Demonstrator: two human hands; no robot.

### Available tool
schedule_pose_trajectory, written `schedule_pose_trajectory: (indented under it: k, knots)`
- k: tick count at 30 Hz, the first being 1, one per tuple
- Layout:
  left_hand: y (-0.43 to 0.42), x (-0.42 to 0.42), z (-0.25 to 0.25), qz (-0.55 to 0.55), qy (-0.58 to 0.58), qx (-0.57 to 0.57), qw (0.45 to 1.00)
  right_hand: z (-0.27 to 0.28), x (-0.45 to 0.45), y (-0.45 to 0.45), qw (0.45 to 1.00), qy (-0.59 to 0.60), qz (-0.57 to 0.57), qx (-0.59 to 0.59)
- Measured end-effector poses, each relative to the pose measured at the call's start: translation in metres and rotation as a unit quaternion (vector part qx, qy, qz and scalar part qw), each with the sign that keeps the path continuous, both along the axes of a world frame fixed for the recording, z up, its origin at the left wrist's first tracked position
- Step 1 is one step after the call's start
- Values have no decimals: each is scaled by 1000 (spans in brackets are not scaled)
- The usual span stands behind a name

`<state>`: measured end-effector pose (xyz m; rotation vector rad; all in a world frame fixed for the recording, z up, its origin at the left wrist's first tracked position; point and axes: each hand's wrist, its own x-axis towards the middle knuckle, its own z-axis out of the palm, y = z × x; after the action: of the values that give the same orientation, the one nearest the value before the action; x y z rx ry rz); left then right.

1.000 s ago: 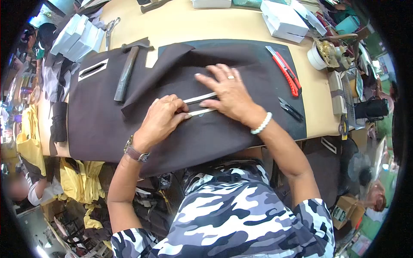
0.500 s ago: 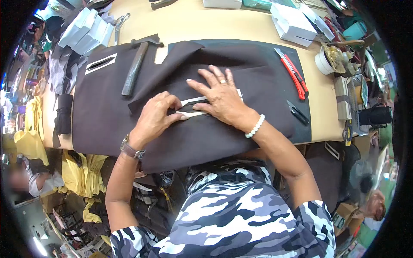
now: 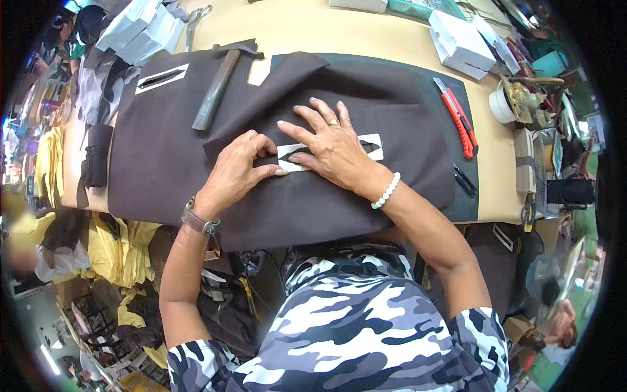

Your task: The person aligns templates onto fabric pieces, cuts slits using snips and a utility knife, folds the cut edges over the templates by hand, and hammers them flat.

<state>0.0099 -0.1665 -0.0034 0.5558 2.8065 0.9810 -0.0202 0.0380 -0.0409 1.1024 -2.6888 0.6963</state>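
Observation:
A sheet of dark brown, leather-like material (image 3: 176, 183) lies in front of me. A slot framed by a white strip (image 3: 373, 147) is set in it, partly hidden under my right hand. My right hand (image 3: 333, 144) rests on the strip with its fingers spread, its thumb by the dark opening. At the strip's left end is my left hand (image 3: 238, 166), thumb and forefinger apart near its two corners and the other fingers curled. Toward the upper left, the sheet has another white-framed slot (image 3: 162, 79). A hammer (image 3: 217, 91) lies on the sheet beyond my left hand.
On the right are a red utility knife (image 3: 459, 121) and a small black tool (image 3: 464, 179), both on a dark mat (image 3: 418, 77). White boxes (image 3: 460, 46) stand at the back. A dark roll (image 3: 99, 157) sits at the left edge, and yellow cloth (image 3: 121, 248) hangs below.
The white strip's two sides, lifted and parted before, now lie flat around the slot. My left thumb and forefinger have come off its edges. The view has shifted slightly.

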Motion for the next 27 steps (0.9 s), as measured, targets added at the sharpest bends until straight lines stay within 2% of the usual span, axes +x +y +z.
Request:
schedule_pose_trajectory:
  k: [11,12,15,17,18,19,20,21,23,24,27]
  knots:
    - [-6,-2,3,4,-27,-4,1000,-3,-2,1,999,-28,38,-28]
    - [-9,-2,6,-1,-32,0,999,-2,-3,2,997,-39,46,-42]
    - [-28,-3,0,24,109,-38,993,10,-6,8,990,-93,49,-97]
    - [-37,2,-6,59,102,-75,990,5,-25,16,954,-187,37,-233]
    - [-41,3,-13,61,102,-88,989,16,-27,20,949,-206,5,-240]
    - [-43,4,-19,64,103,-101,987,12,-34,22,950,-204,-12,-237]
    - [-42,4,-25,60,167,-115,977,12,-39,23,949,-218,-15,-228]
    - [-40,4,-24,82,152,-121,978,14,-43,24,948,-232,-20,-218]
    - [-37,3,-21,126,119,-131,976,10,-50,24,972,-167,-7,-164]
    - [-35,2,-20,131,173,-108,970,12,-50,22,988,-102,-1,-112]
    - [-40,0,1,141,222,-22,965,28,-56,21,994,-104,33,-23]
